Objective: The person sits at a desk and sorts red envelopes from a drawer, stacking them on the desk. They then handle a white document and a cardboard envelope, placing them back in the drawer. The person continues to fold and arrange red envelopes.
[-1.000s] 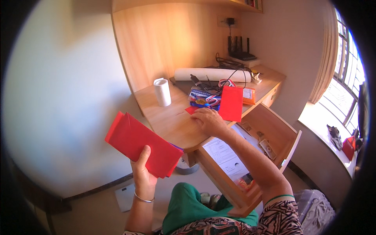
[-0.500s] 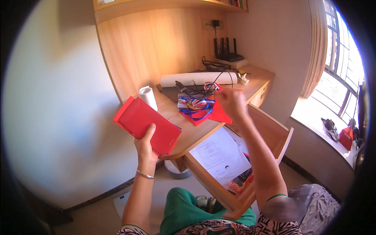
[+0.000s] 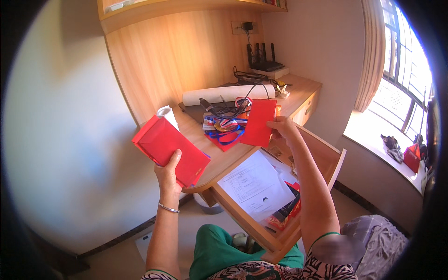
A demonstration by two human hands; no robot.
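My left hand (image 3: 168, 176) grips a thick stack of red envelopes (image 3: 173, 148), thumb on top, held off the desk's near left corner. Between the fingertips of my right hand (image 3: 284, 128) is a single red envelope (image 3: 258, 123), upright above the desk edge. Just left of it lies a heap of medals (image 3: 226, 125) with striped and blue ribbons, partly covering another red envelope (image 3: 226, 141). Below my right hand, the pulled-out drawer (image 3: 322, 151) holds white printed sheets (image 3: 254, 184) and some red and black items.
On the desk (image 3: 193, 135) are a white paper roll (image 3: 166, 115), a long white tube (image 3: 224, 95), a black cable (image 3: 214, 108) and a black router (image 3: 267, 64). Grey cloth (image 3: 375, 247) lies at lower right. Bags (image 3: 412, 157) sit on the windowsill.
My right hand has raised the red envelope from the heap, so that its whole face now shows. My left hand keeps the stack almost in place; the view has shifted slightly.
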